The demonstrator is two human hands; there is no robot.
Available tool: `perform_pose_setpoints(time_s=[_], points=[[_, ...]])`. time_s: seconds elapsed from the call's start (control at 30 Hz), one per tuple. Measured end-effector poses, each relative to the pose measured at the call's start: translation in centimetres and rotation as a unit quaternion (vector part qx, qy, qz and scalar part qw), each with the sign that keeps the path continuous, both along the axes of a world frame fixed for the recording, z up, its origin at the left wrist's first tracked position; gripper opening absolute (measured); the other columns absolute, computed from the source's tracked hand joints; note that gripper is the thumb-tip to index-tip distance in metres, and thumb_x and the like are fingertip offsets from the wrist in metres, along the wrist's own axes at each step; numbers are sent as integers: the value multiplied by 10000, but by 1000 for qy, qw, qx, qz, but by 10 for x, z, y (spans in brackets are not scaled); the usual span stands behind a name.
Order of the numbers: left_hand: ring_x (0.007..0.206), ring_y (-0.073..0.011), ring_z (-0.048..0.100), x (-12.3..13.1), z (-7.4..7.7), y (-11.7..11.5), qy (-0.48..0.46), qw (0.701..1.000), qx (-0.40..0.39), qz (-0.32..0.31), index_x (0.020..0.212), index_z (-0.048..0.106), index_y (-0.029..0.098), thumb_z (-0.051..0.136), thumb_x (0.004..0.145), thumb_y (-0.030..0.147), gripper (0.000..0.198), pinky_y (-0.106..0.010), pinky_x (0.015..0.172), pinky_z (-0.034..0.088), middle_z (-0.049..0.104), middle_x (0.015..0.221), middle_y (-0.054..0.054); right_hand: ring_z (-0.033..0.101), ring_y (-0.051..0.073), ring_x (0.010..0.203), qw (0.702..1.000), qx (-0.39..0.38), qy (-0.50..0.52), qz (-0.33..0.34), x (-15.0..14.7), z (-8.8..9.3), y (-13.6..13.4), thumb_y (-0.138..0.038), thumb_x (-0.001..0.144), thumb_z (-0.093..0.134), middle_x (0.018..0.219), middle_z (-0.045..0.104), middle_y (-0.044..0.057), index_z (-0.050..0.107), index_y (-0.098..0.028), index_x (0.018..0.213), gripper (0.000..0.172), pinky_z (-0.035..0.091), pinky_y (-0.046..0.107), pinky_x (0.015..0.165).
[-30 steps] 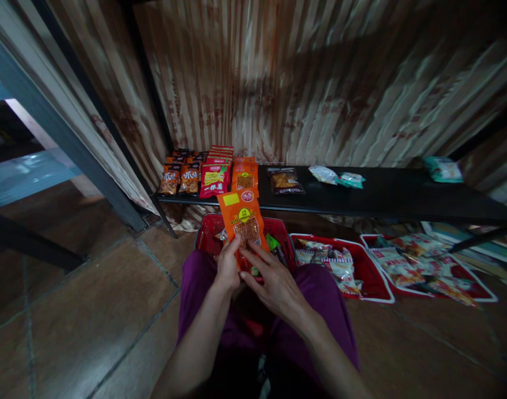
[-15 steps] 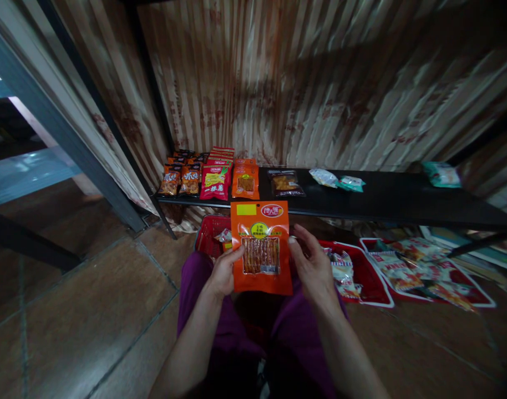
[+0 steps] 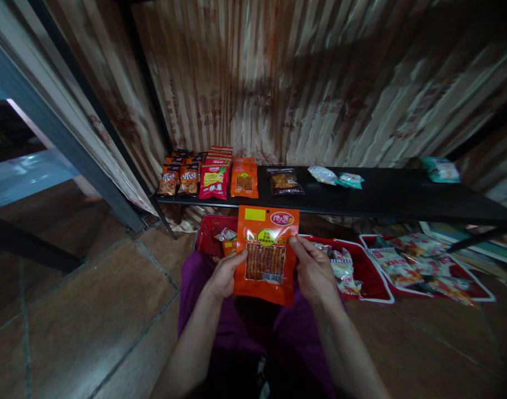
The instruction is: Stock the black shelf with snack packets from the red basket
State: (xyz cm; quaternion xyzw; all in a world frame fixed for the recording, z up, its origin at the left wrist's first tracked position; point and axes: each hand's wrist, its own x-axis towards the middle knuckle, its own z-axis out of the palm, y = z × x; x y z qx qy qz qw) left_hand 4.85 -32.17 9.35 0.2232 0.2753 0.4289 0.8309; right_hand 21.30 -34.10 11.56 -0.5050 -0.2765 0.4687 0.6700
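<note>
An orange snack packet (image 3: 265, 263) with a clear window and a yellow label is held up over my lap, its front towards me. My left hand (image 3: 225, 275) pinches its left edge, thumb on the front. On the opposite edge my right hand (image 3: 315, 269) grips it, thumb also on the front; the fingers behind are hidden. Just beyond, on the black shelf (image 3: 386, 197), stand matching orange packets (image 3: 244, 180). Left of them are red packets (image 3: 214, 180) and dark-and-orange packets (image 3: 178, 176). A dark brown packet (image 3: 285, 182) lies to their right.
White and teal packets (image 3: 336, 177) lie farther right on the shelf, with another teal packet (image 3: 440, 169) near its end. Below are red baskets (image 3: 372, 277) with snack bags, one partly behind the held packet. A metal frame (image 3: 82, 144) rises on the left.
My right hand, half a second ago apart from the packet with fingers spread, has closed on its right edge. The packet has shifted slightly right and down and tilted a little.
</note>
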Motion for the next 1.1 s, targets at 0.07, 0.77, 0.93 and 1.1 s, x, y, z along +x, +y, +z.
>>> perform_pose_setpoints(time_s=[0.07,0.77,0.93,1.1], points=[[1071,-312,606,1,0,0,2,1000,-4,0,875,704,105,762,639,284,302,-443,993,418,726,921,-107,688,201,678,1000,0,13,-8,0,1,0,-371,657,761,785,744,-12,709,-254,814,203,544,298,590],[1023,-294,631,0,-10,3,-4,1000,-9,19,917,689,131,742,672,311,309,-446,963,435,727,883,-87,693,228,727,997,-37,33,61,-1,1,5,-343,559,807,797,743,3,709,-238,837,313,560,352,676],[1030,-297,627,0,-8,4,4,999,-13,31,927,685,126,738,674,307,315,-451,968,430,724,867,-90,694,235,754,996,-33,33,82,-2,0,4,-347,580,794,811,742,3,702,-243,850,304,561,349,667],[1007,-293,639,1,-7,4,-3,1000,-8,27,927,685,125,736,675,287,304,-443,954,444,724,897,-95,697,235,745,994,-36,55,85,-1,-3,5,-330,597,792,790,743,8,696,-233,865,301,558,332,620]])
